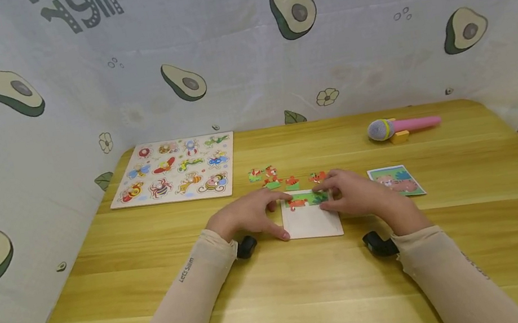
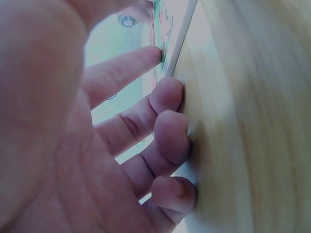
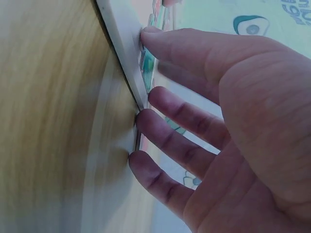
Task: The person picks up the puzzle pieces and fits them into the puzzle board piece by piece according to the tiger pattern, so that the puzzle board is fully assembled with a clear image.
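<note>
Puzzle tray (image 1: 313,225) sits flat on wooden table (image 1: 282,300) between left hand (image 1: 250,213) and right hand (image 1: 356,194). Neither clenches; fingers just touch tray and seated jigsaw pieces (image 1: 299,201). Likely light, stiff, slides easily; thin pieces could lift. Hold at 2 side edges.

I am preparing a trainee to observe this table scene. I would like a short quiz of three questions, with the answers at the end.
1. What lies between the left hand and the right hand? a) the picture card; b) the white puzzle board; c) the insect board.
2. True or false: the white puzzle board is completely filled.
3. Fill in: the handle of the microphone is ___.

Key: 1. b. 2. False; the placed pieces cover its far part, and the near part is bare. 3. Pink.
</note>
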Demonstrator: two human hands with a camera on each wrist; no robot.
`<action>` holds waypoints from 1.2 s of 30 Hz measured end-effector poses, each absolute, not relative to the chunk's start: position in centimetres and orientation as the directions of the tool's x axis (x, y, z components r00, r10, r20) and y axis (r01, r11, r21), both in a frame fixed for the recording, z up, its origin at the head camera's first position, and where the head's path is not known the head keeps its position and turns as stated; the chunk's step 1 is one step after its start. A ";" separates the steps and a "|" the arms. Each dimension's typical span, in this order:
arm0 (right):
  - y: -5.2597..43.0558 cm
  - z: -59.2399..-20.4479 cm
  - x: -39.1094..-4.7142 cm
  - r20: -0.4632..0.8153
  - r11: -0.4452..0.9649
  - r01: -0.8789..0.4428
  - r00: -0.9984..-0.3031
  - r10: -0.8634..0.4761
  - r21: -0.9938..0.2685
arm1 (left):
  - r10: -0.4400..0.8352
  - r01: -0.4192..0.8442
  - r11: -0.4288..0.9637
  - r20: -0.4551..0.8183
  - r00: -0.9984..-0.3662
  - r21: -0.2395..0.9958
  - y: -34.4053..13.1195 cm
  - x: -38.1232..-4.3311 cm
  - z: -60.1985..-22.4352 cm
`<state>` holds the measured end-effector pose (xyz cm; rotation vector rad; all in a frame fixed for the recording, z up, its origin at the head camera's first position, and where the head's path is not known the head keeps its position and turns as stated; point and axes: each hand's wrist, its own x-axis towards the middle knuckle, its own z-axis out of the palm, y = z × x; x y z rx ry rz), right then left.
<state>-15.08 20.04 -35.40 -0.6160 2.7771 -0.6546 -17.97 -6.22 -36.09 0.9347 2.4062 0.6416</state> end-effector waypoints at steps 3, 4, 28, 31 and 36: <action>20.0 -35.5 -15.1 -0.108 0.813 -0.350 -0.889 -0.444 -0.465 | 0.712 0.492 0.658 -0.259 -0.653 0.570 -6.2 -18.0 -36.0; 19.9 -35.5 -15.1 -0.106 0.814 -0.350 -0.890 -0.443 -0.464 | 0.712 0.492 0.659 -0.259 -0.653 0.570 -6.3 -17.9 -36.0; 20.4 -36.3 -15.3 -0.119 0.811 -0.257 -0.922 -0.369 -0.526 | 0.722 0.464 0.641 -0.276 -0.634 0.612 -6.3 -18.8 -35.6; 20.5 -36.3 -15.3 -0.117 0.809 -0.255 -0.922 -0.368 -0.530 | 0.709 0.446 0.646 -0.272 -0.651 0.619 -6.4 -19.8 -35.1; 20.5 -36.4 -15.5 -0.109 0.801 -0.267 -0.919 -0.379 -0.536 | 0.672 0.432 0.647 -0.202 -0.713 0.629 -6.7 -21.8 -34.9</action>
